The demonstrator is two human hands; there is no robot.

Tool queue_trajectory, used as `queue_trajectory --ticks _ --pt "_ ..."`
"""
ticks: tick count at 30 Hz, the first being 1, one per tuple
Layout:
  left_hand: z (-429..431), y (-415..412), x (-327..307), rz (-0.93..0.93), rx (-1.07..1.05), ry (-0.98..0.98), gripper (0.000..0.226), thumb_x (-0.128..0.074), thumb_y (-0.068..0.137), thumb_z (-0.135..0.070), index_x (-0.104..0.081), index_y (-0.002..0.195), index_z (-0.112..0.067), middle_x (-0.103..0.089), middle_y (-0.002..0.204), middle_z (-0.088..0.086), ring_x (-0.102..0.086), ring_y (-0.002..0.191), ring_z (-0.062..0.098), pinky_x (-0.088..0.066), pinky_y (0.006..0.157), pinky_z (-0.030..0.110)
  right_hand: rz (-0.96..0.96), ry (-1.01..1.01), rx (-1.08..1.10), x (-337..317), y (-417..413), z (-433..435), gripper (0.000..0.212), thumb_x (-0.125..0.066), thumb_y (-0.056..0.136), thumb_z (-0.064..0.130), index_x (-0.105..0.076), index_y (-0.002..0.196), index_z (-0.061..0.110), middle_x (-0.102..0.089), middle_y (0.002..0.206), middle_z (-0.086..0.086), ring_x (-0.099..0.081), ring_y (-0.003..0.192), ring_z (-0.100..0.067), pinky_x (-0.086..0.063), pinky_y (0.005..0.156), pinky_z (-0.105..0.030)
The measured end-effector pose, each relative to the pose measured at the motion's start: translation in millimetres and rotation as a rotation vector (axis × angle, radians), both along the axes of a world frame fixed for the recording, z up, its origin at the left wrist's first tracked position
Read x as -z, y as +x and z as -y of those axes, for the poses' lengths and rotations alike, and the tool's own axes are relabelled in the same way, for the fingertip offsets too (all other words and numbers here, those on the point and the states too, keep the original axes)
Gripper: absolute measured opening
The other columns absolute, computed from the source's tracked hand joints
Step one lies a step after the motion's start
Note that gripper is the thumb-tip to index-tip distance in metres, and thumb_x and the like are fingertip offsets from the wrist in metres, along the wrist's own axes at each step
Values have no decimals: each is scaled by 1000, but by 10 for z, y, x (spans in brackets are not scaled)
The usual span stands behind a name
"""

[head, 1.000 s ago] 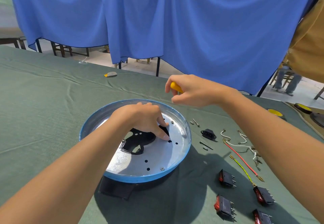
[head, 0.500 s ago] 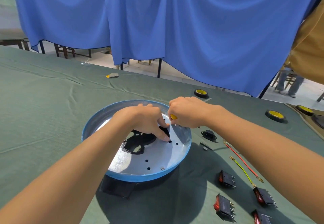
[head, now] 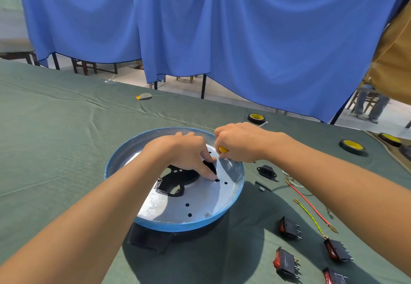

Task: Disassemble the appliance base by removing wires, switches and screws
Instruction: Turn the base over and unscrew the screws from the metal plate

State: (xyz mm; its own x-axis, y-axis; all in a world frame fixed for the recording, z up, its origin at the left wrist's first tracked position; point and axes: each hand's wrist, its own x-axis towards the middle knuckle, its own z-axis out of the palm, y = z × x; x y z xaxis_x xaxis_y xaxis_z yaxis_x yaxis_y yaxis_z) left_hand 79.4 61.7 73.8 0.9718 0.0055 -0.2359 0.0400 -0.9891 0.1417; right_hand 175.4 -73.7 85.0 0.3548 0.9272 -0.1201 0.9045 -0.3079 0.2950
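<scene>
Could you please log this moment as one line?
left hand holds black flat bracket | right hand grips yellow-handled tool over round blue-rimmed metal base

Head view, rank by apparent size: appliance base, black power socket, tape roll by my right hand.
1. appliance base
2. power socket and tape roll: look alike; roll lies farther off, so unranked.
</scene>
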Motion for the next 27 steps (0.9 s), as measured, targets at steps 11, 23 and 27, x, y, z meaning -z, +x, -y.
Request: queue_trajectory --ticks 11,23,27 --pt "-5 3 5 -19 -23 7 58 -61 78 -69 -53 132 -49 -38 107 -1 -32 105 24 -37 93 38 -10 -2 -2 -19 29 18 7 -60 94 27 -66 95 23 -46 95 9 -52 88 -18 -45 65 -35" --pt "-9 -3 15 -6 -13 1 56 -61 79 -68 -55 131 -48 -36 102 -3 -32 104 23 -33 86 35 -31 -2 13 -1 15 23 9 -60 94 31 -66 94 24 -52 102 7 -54 90 -19 -49 72 -39" --pt "-17 5 25 -7 -1 -3 50 -60 80 -67 -57 127 -50 -41 104 -1 -34 109 26 -37 92 39 -88 31 -7 3 2 24 30 -54 89 7 -63 101 33 -51 106 12 -48 92 -15 -46 71 -37"
